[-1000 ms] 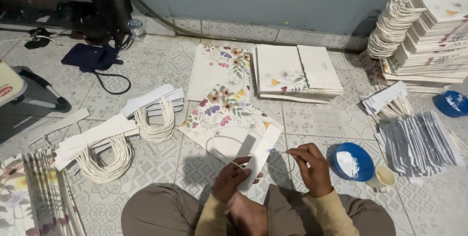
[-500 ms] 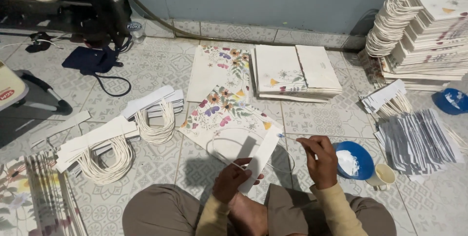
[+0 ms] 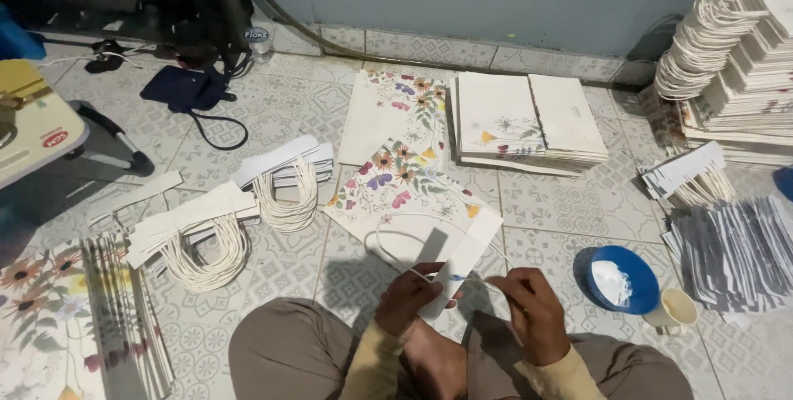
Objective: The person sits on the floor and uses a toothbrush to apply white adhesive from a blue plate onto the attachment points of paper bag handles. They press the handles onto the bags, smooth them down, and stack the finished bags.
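Seated on a tiled floor, a person pinches a white card strip (image 3: pixel 453 272) with cord handle in the left hand (image 3: pixel 410 294), the right hand (image 3: pixel 529 313) closed beside it; gluing looks under way, pressing it onto the floral paper bag (image 3: pixel 396 185) seems next, blue glue dish (image 3: pixel 621 280) nearby

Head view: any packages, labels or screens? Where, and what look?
Floral paper bags: flat on floor, centre, white with coloured flowers.
Bag stack: by wall, white.
Labelled bottle: far left by wall, clear.
Red label: left, on cream surface.
No screens.
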